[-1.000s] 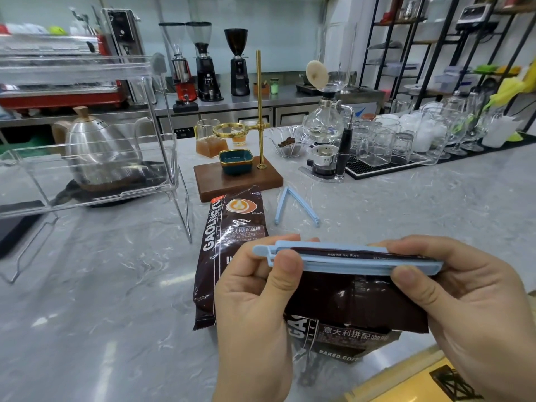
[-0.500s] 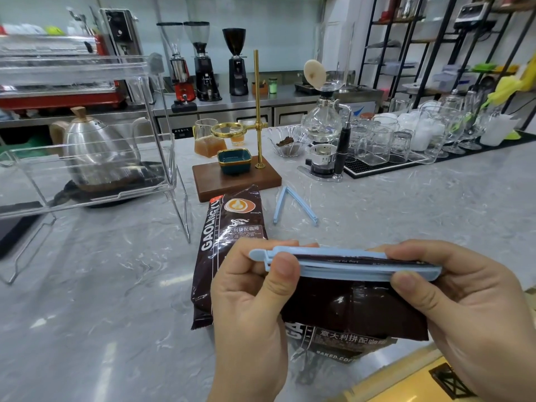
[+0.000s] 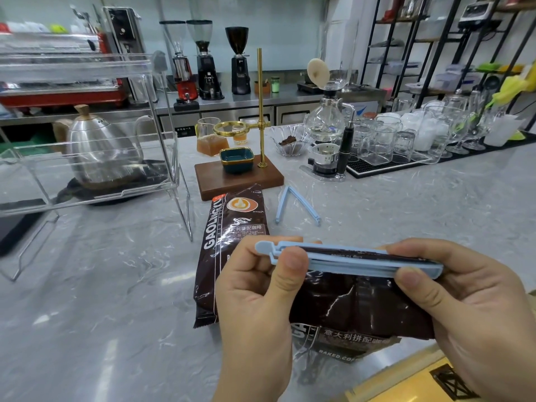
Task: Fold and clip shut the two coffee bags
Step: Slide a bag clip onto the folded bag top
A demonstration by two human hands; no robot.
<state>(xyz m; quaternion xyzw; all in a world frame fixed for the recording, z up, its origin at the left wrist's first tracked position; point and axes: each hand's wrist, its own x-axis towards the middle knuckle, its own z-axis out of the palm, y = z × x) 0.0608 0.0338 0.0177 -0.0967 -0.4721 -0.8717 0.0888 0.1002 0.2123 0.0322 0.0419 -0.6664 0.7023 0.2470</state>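
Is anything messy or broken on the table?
Nothing looks broken or spilled. The spare light-blue plastic clip lies open in a V on the grey marble counter, waiting beside the flat dark-brown coffee bag. Both hands, left hand and right hand, pinch another blue clip onto the folded coffee bag.

A single head-worn view looks forward and down over the grey marble table [image 3: 87, 314], wide-angled so straight edges bow. It sits close above the near edge; the wooden stand [image 3: 237, 178] lies mid-frame beyond, with the back counter and shelving far behind it.
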